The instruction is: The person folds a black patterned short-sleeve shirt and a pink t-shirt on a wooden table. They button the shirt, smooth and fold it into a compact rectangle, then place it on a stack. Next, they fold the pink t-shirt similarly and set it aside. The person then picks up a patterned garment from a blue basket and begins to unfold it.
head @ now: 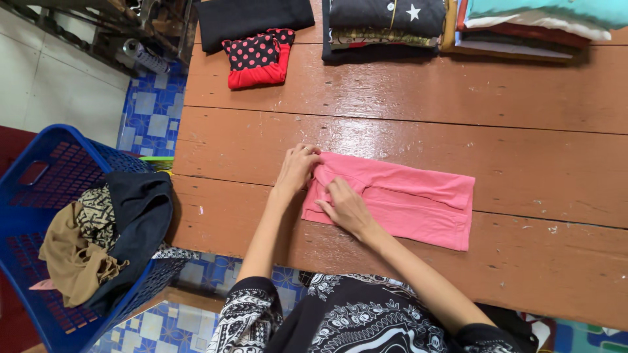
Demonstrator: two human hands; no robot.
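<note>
The folded pink garment (pixel 399 199) is lying flat on the wooden counter (pixel 392 98); the left hand (pixel 297 168) is pinching its left edge, grip clamped on cloth; the right hand (pixel 347 208) is pressing flat, fingers apart, steadying the fold; a blue laundry basket (pixel 39 170) is sitting nearby.

- Worn brown plank table (pixel 405 91), paint kinda scuffed and glossy
- Pink garment (pixel 418 206) lying folded flat near the front edge
- Red and black polka-dot piece (pixel 258 59) folded up at the back left
- Black folded cloth (pixel 252 19) right behind it
- Dark stack with a white star (pixel 386 23)
- Mixed-colour pile (pixel 530 23) at the far right
</note>
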